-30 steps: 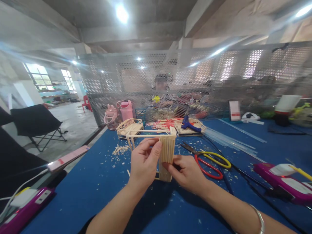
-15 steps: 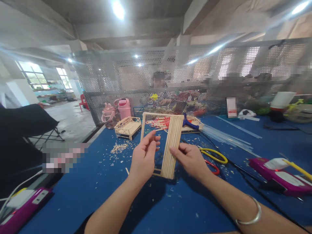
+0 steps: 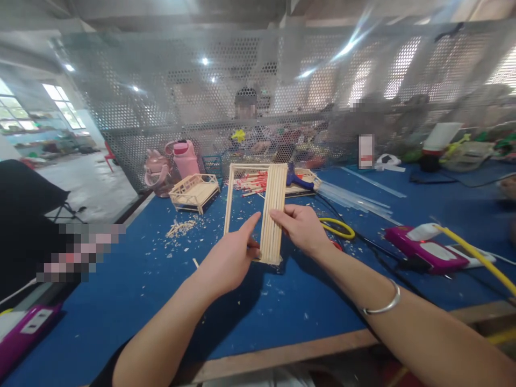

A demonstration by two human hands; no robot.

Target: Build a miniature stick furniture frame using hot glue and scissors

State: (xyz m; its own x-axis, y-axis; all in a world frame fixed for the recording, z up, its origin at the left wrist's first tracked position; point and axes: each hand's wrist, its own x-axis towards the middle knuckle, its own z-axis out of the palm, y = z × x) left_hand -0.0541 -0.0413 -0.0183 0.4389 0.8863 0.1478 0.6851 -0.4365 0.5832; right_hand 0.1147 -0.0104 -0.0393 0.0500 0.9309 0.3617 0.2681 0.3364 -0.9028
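Upright over the table is a wooden stick frame (image 3: 274,215), its right part filled with pale round sticks side by side and its left part an open gap. My right hand (image 3: 304,226) grips the filled part at its right edge, thumb on the near face and fingers behind. In front of the frame's lower left corner is my left hand (image 3: 229,263), index finger stretched across the gap towards the sticks. Its other fingers curl near the bottom bar; whether they touch it I cannot tell.
A small stick-built bench (image 3: 195,193) stands behind left, near wood scraps (image 3: 181,228). Red-tipped sticks (image 3: 252,183), a blue glue gun (image 3: 300,180) and clear glue sticks (image 3: 355,196) lie behind. A purple power strip (image 3: 423,252) and yellow-handled tool (image 3: 338,228) are right. Perforated metal screen (image 3: 169,107) at the back.
My left hand has turned and lowered, its index finger now pointing over the gap. My right hand keeps its hold on the stick frame. The whole view has tilted down and shifted right.
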